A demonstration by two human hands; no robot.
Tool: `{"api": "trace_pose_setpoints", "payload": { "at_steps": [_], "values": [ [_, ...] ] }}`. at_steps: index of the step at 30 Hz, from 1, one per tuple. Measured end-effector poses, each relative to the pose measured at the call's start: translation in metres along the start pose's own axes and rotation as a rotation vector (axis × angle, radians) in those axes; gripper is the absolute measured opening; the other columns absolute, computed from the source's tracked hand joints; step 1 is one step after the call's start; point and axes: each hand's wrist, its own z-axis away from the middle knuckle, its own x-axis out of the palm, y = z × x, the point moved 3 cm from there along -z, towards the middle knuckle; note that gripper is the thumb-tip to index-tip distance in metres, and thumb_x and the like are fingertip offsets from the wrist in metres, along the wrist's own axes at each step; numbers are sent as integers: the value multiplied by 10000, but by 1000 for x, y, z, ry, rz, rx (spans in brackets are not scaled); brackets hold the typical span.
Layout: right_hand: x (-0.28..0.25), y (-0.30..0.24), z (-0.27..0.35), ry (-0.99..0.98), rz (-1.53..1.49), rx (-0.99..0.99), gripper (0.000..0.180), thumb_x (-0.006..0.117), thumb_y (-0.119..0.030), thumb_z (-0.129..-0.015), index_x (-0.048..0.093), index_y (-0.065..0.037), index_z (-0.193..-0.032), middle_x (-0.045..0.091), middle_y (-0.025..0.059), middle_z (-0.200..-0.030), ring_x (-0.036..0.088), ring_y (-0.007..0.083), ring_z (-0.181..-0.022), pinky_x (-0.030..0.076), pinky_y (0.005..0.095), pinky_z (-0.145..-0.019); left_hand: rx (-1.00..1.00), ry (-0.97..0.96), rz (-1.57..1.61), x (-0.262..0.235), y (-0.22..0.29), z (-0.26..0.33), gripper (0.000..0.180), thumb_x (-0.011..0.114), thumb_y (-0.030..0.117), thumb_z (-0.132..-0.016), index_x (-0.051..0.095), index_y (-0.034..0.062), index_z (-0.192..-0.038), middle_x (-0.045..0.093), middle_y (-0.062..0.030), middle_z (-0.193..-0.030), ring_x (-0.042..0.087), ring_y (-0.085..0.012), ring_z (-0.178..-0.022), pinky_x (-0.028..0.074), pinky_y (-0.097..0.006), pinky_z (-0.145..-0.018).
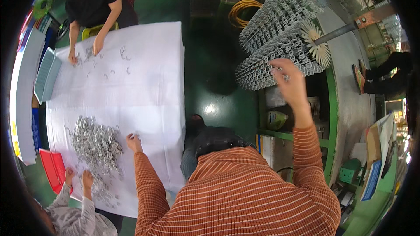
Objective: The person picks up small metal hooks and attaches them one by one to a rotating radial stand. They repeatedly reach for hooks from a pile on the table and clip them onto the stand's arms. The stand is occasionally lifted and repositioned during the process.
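My right hand (289, 81) is raised at the near face of the rack of metal pieces (275, 39). Its fingers are bent and apart, and I see nothing held between them. The rack carries dense rows of small, shiny, curved metal pieces around a bar, with a pale round brush-like disc (316, 43) at its end. Over the white-covered table (151, 83) is my left hand (134, 142), its fingers drawn together; what they hold, if anything, is too small to make out. Beside it lies a heap of small silvery hook-like pieces (96, 144).
A co-worker's hands (97, 46) handle scattered hooks at the table's far end. Another co-worker's hands (86, 179) are at the heap's near edge, by a red tray (52, 170). A grey-blue bin (47, 76) stands at the left. Below the rack is a green-framed shelf (330, 118).
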Motion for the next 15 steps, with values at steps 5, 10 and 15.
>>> {"api": "trace_pose_setpoints", "payload": {
  "at_steps": [5, 10, 15],
  "values": [
    [-132, 133, -5, 614, 62, 252, 402, 666, -141, -849, 541, -4, -1206, 622, 105, -1129, 583, 145, -983, 467, 279, -804, -23, 112, -183, 5, 20, 3, 509, 664, 187, -806, 465, -40, -1216, 609, -209, -1009, 616, -301, -852, 524, -366, -732],
    [-162, 225, -75, 539, -375, 313, 717, 736, -246, -806, 353, 47, -1336, 529, 174, -1249, 491, 200, -1156, 367, 319, -975, 38, 259, -169, -2, -30, -4, 518, 656, 187, -798, 463, -52, -1216, 547, -232, -1144, 544, -344, -1041, 424, -400, -911],
    [-150, 243, -125, 596, -808, 164, 452, 623, -120, -890, 467, 18, -1291, 631, 103, -987, 581, 143, -867, 477, 293, -774, -128, 251, 11, 20, 43, 106, 448, 592, 132, -826, 469, 5, -1238, 559, -170, -1124, 584, -268, -943, 535, -374, -666]
  ]
}}
